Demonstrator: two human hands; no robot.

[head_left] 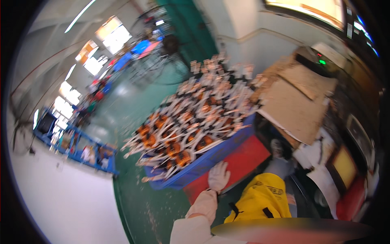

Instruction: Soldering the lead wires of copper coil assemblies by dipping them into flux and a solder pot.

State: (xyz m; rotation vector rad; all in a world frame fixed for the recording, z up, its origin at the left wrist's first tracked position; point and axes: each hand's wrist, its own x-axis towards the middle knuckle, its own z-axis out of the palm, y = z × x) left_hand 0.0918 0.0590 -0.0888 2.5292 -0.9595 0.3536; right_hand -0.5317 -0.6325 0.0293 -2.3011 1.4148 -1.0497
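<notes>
L hand (219,177) at blue bin (231,145), nr side, wired-part heap (191,122) just beyond.

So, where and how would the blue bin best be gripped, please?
Probably by its near rim, coming from the near side: that long edge shows mostly bare, close to the left hand, while white leads jut over the left end.

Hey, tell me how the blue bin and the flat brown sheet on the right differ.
The blue bin is a walled container; the brown sheet is thin and flat. The bin is heaped with orange-and-black parts with pale leads, while the sheet bears no such heap. The gloved left hand is beside the bin, away from the sheet.
</notes>
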